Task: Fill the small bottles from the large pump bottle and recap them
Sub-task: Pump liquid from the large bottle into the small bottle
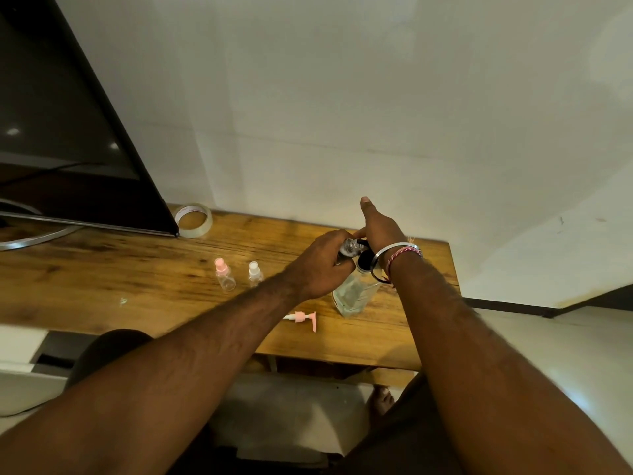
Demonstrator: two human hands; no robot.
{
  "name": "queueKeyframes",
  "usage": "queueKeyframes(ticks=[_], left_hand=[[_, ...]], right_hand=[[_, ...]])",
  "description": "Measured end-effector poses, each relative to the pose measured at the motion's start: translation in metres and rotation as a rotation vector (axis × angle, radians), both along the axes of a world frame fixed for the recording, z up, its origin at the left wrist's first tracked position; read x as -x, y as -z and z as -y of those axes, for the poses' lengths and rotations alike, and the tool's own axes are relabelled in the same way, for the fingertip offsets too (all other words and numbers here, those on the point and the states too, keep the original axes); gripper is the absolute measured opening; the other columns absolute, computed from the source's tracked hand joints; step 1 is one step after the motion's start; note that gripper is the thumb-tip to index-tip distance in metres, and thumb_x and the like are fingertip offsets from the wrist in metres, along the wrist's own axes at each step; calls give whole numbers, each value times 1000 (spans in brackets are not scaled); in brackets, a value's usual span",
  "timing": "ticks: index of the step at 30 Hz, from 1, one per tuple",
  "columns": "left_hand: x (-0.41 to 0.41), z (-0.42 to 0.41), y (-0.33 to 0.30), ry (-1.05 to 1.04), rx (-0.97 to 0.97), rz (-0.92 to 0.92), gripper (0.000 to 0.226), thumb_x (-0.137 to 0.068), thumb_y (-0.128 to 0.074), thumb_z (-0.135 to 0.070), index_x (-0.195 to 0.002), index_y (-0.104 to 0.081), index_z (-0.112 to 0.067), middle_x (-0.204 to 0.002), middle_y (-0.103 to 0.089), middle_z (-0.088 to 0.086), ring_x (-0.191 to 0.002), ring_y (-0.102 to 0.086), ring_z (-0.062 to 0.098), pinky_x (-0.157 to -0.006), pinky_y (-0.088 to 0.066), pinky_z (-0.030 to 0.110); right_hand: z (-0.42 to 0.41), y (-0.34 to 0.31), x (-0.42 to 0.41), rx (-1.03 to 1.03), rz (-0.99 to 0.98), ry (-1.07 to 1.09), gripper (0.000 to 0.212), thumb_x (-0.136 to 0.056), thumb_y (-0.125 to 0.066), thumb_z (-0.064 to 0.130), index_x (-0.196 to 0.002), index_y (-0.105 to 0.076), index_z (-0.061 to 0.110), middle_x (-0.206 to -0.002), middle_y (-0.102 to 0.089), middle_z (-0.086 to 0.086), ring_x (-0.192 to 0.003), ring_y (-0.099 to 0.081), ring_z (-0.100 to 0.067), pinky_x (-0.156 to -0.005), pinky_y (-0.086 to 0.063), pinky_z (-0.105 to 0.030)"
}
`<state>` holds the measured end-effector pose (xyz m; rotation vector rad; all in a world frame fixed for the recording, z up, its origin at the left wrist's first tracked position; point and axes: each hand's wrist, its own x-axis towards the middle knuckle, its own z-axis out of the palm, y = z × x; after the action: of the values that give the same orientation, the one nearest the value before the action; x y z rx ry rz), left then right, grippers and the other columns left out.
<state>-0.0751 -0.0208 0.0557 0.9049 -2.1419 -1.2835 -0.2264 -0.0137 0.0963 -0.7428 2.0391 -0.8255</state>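
My left hand (322,262) grips a small bottle (350,247) under the pump (364,260), which my open right hand (380,228) presses.

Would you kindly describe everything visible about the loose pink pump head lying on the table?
The pink pump head lies on its side on the wooden table, detached from any bottle. It looks plastic: a pink collar and a nozzle pointing toward the near edge, with a white stem pointing left. Neither hand touches it; it rests just left of the large clear bottle.
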Motion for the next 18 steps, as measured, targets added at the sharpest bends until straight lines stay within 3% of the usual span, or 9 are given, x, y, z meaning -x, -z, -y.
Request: queueKeyframes(ticks=[6, 11, 18], left_hand=[[2, 0, 5, -5, 31, -7, 17, -97, -63, -10, -113, -62, -15, -103, -62, -1, -94, -60, 10, -75, -49, 24], [3, 3, 5, -15, 29, -24, 18, -95, -62, -7, -113, -63, -11, -103, -64, 2, -94, -61, 13, -78, -54, 32], [5, 4, 8, -22, 15, -4, 20, -94, -62, -6, -113, -62, -13, -102, -63, -3, -92, -60, 6, -74, -51, 20]], right_hand=[[1, 4, 1, 6, -34, -3, 83, -93, -29, 76, -87, -75, 7, -90, -74, -9, -90, -68, -29, -96, -49, -46], [3, 9, 2, 10, -108, -5, 85, -93, -28, 76, -91, -74, 5, -92, -72, -11, -88, -66, -29, -91, -50, -44], [4, 10, 3, 0, -250, -12, 85, -94, -24, 74, -77, -74, 8, -84, -70, -9, -80, -64, -28, -78, -45, -37]])
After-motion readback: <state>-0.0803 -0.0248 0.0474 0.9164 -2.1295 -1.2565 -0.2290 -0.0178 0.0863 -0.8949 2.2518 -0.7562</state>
